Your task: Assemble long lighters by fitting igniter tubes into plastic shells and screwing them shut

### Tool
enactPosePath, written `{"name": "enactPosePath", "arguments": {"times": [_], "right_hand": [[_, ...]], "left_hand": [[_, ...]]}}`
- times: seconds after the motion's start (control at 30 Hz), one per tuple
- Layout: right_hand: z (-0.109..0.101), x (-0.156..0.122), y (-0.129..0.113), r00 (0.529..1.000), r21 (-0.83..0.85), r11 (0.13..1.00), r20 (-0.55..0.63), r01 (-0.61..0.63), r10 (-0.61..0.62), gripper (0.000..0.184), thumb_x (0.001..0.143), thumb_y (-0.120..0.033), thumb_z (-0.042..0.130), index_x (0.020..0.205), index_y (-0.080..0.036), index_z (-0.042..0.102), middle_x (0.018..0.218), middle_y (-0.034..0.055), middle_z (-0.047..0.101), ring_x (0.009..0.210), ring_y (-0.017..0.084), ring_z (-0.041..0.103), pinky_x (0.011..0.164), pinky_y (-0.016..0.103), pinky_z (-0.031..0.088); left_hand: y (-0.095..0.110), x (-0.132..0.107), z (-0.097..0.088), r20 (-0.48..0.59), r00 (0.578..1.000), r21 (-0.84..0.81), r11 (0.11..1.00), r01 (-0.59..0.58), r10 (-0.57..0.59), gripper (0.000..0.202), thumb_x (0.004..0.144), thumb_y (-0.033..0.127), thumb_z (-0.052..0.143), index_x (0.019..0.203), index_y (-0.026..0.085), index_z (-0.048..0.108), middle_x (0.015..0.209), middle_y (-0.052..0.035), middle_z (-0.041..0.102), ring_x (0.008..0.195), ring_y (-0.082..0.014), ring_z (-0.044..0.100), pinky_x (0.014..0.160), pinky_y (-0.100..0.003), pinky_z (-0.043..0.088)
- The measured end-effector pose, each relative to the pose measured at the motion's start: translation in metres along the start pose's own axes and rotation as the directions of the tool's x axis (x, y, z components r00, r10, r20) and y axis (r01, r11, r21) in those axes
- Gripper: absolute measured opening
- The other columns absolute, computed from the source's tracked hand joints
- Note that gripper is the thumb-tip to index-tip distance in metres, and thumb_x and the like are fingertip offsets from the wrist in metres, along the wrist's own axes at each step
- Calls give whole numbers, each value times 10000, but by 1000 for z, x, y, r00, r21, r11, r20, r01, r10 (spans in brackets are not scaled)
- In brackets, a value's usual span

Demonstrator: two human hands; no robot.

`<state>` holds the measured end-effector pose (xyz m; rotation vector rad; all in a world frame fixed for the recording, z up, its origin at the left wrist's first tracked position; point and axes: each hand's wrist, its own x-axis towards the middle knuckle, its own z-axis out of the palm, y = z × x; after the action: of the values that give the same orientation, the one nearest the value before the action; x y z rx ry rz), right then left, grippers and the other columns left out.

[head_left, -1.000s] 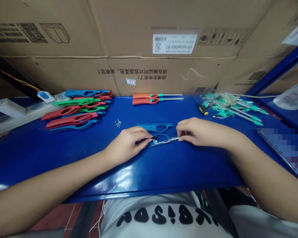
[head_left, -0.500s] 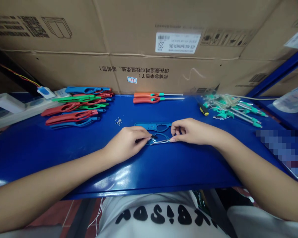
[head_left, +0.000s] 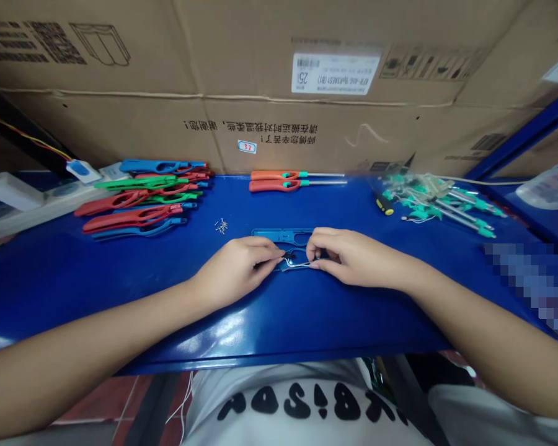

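Two blue lighter housing halves lie in front of me: the farther one (head_left: 279, 235) flat on the table, the nearer one (head_left: 299, 253) between my hands. My left hand (head_left: 244, 266) covers the nearer half's left end, thumb and index finger pinched at a small black part (head_left: 289, 254). A thin white wire (head_left: 297, 266) runs from there along the near edge. On the right, my right hand (head_left: 341, 253) pinches this wire by the handle loop, its fingers curled. Both hands' fingertips partly hide the nearer half.
Several red, green and blue lighter housings (head_left: 130, 217) are piled left, near small screws (head_left: 221, 226). Two orange-red lighters (head_left: 274, 185) lie by the cardboard box (head_left: 260, 56). Right are a yellow-black screwdriver (head_left: 384, 204) and metal tubes with green fittings (head_left: 465, 217). A power strip (head_left: 60, 201) is far left.
My right hand has slid a little left along the white wire, closer to my left hand, and now covers more of the handle loops. The left hand stays in place.
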<state>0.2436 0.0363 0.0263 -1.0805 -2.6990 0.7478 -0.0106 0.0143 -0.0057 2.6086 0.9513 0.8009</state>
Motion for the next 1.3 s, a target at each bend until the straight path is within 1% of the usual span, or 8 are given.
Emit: {"name": "enactPosePath", "arguments": {"times": [0.23, 0.37, 0.53, 0.67, 0.8, 1.03, 1.2, 1.3], "right_hand": [[0, 2, 3, 1000, 64, 998, -20, -5, 6, 29, 907, -165, 603, 926, -176, 623, 917, 30, 623, 696, 126, 510, 689, 266, 390], [2, 4, 5, 1000, 73, 997, -27, 9, -7, 70, 907, -161, 607, 967, -175, 641, 919, 26, 618, 681, 117, 496, 690, 263, 387], [4, 3, 3, 1000, 48, 999, -15, -15, 16, 48, 914, -150, 585, 924, -174, 626, 923, 29, 621, 697, 120, 501, 693, 261, 381], [2, 2, 2, 999, 27, 999, 3, -39, 39, 44, 934, -186, 563, 940, -177, 607, 948, 42, 627, 738, 137, 525, 700, 266, 383], [0, 1, 1, 998, 63, 996, 12, -64, 64, 86, 960, -224, 521, 963, -180, 594, 933, 44, 631, 744, 146, 536, 707, 272, 389], [-1, 0, 3, 994, 95, 990, 36, -102, 99, 144, 993, -284, 465, 984, -186, 570, 922, 41, 629, 761, 154, 537, 717, 280, 388], [-6, -3, 3, 995, 99, 994, 92, -48, 39, 132, 993, -290, 469, 1008, -194, 559, 953, 41, 621, 778, 157, 528, 713, 284, 388], [-8, -4, 3, 991, 101, 994, 126, 31, -44, 145, 961, -330, 558, 1013, -195, 560, 998, 47, 607, 792, 154, 523, 715, 281, 392]], "left_hand": [[8, -5, -1, 70, 997, 175, 985, 7, -19, 265, 1000, 202, 515, 1132, 123, 731, 1081, -118, 733, 984, -235, 690, 877, -382, 586], [15, -5, -4, 109, 992, 229, 973, 32, -58, 290, 1005, 236, 506, 1178, 121, 710, 1094, -126, 712, 998, -250, 678, 878, -393, 586], [23, -6, -7, 186, 978, 304, 952, 33, -93, 345, 998, 263, 516, 1266, 100, 660, 1163, -153, 666, 1060, -285, 643, 924, -439, 573], [30, -8, -9, 226, 968, 390, 921, 10, -106, 364, 992, 271, 517, 1286, 90, 631, 1179, -173, 646, 1054, -306, 622, 891, -458, 572], [34, -10, -9, 226, 968, 449, 893, -2, -111, 356, 999, 268, 489, 1280, 97, 626, 1169, -183, 628, 1029, -308, 611, 849, -452, 563], [28, -15, -6, 251, 965, 491, 870, -55, -80, 385, 1017, 209, 447, 1362, 93, 573, 1129, -166, 608, 1014, -301, 574, 830, -443, 535], [22, -14, -10, 278, 960, 480, 872, -96, -47, 379, 1008, 172, 466, 1362, 96, 576, 1115, -151, 609, 1024, -292, 555, 842, -431, 523], [21, -13, -12, 280, 959, 470, 877, -102, -39, 376, 1010, 181, 471, 1359, 98, 582, 1104, -149, 614, 1019, -290, 558, 844, -435, 522]]}}
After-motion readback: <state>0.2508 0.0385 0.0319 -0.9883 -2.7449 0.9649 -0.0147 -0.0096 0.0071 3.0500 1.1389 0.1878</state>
